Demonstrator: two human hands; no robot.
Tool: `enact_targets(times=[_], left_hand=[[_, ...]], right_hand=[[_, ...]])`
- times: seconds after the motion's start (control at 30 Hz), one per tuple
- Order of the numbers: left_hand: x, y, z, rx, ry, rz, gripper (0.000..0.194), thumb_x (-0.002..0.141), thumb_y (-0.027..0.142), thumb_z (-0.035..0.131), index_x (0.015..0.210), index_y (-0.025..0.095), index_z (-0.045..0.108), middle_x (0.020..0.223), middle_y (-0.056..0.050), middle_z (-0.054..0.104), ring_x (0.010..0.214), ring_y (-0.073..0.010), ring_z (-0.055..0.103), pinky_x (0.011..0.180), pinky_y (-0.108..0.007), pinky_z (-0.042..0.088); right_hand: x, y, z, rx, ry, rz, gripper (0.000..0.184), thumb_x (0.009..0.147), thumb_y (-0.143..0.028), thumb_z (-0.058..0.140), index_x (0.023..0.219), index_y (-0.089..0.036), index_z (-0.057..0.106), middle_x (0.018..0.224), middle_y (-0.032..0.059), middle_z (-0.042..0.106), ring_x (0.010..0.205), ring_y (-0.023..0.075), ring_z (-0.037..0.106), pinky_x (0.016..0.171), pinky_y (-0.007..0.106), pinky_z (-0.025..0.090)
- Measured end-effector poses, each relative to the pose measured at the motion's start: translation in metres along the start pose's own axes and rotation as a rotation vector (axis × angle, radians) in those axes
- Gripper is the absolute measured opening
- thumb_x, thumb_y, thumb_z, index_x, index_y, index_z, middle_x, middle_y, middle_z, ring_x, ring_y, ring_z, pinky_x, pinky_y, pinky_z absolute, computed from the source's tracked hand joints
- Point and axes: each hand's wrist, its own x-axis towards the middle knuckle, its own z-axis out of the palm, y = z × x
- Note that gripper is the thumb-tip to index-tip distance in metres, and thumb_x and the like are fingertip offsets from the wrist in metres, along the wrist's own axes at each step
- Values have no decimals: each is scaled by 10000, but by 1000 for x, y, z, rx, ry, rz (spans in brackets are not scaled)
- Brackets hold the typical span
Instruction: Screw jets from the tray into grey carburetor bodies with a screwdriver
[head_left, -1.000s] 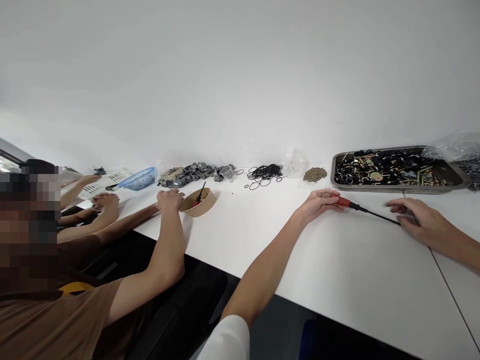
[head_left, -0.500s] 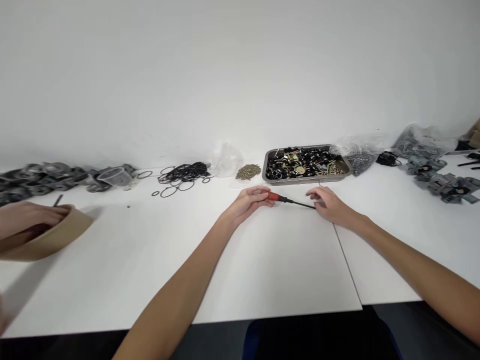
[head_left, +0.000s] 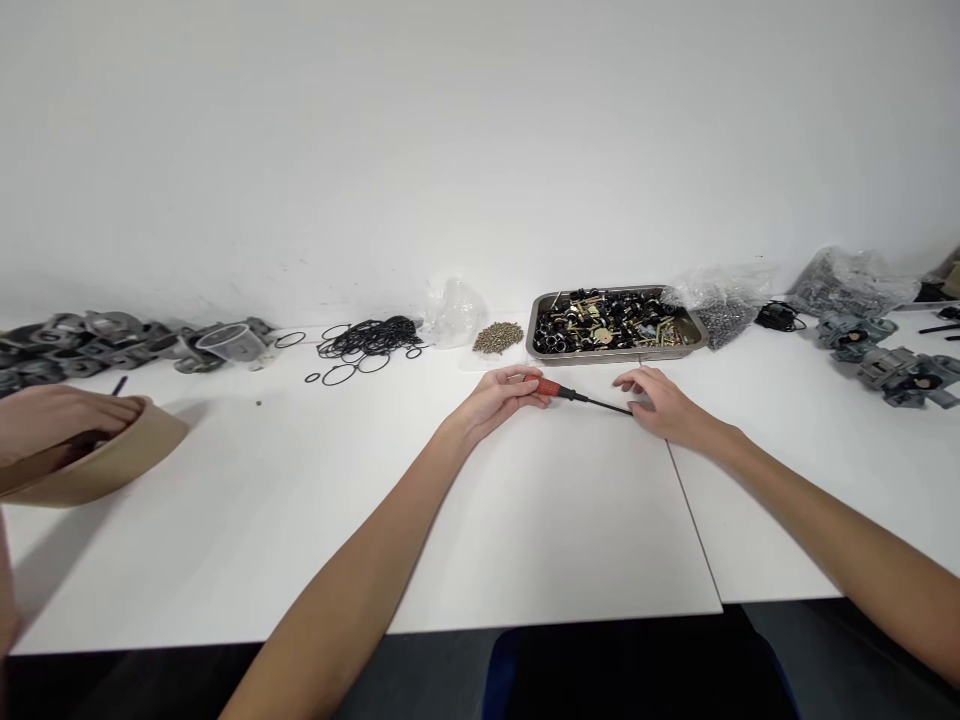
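Note:
A screwdriver (head_left: 577,396) with a red handle and a thin black shaft lies across the white table (head_left: 525,500) in front of me. My left hand (head_left: 501,397) grips its red handle with curled fingers. My right hand (head_left: 661,400) rests on the table at the tip of the shaft, fingers bent and touching it. Just behind both hands stands a metal tray (head_left: 694,340) full of small black and brass parts.
Behind lie a pile of brass bits (head_left: 497,337), black rubber rings (head_left: 367,343), a clear cup (head_left: 227,343), grey metal housings at the left (head_left: 82,335) and at the right (head_left: 900,365), and plastic bags (head_left: 720,300). At the left, another person's hand (head_left: 52,420) reaches into a brown paper bowl (head_left: 112,465).
The view swung to the right a second ago, so the seated people at the left have left the picture. Both hands have stayed on the screwdriver, and hardly anything moved in the last half second.

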Motion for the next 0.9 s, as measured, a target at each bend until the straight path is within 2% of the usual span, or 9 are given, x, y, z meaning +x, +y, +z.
enact_targets(times=[0.1,0.23,0.33,0.43,0.57,0.7,0.8,0.9], left_hand=[[1,0,0,-2,-4,-5,295,695,167,831,932,82,678,921,-157,763,746,-236,731,802,-387,573],[2,-1,-1,-6,-5,0,326,672,165,845,935,75,673,891,-158,762,730,-240,732,781,-383,575],[2,-1,-1,-2,-5,6,341,668,180,852,936,78,670,883,-152,762,724,-237,732,773,-376,575],[0,-1,-2,9,-16,5,348,680,205,851,946,82,663,888,-152,761,735,-232,732,784,-371,575],[0,-2,0,45,-37,7,371,683,246,853,949,86,651,922,-156,755,759,-237,732,795,-386,578],[1,1,9,197,94,107,352,674,301,833,890,114,628,779,-85,721,627,-207,691,648,-363,566],[-1,4,15,453,245,221,235,706,267,769,865,139,652,560,25,591,469,-103,531,490,-239,422],[-3,6,17,596,336,259,148,724,219,712,851,158,668,498,76,478,410,-53,356,431,-209,270]], right_hand=[[15,-3,-15,-47,48,-14,322,868,-177,463,1172,-212,565,1173,108,585,1090,269,557,931,440,482],[71,3,-32,-177,129,-60,259,866,-150,527,1112,-185,601,1169,115,544,1178,290,501,1036,466,418],[116,13,-30,-214,130,-4,209,841,-75,554,1020,-157,625,1121,124,527,1163,288,494,1038,458,419],[140,19,-18,-257,106,57,118,872,-95,576,952,-147,646,1072,128,516,1108,288,501,1013,460,423],[142,22,-11,-350,112,-20,64,898,-169,610,851,-165,653,1052,128,511,1039,292,498,950,468,426],[137,20,-21,-390,192,-151,91,904,-153,590,836,-171,649,1048,120,516,1026,280,490,939,445,419],[136,15,-33,-309,367,-145,86,914,-204,597,879,-168,666,1042,117,499,1015,273,497,932,439,431],[134,2,-44,-137,502,-54,86,875,-248,658,860,-167,683,1041,111,503,976,253,520,909,427,448]])
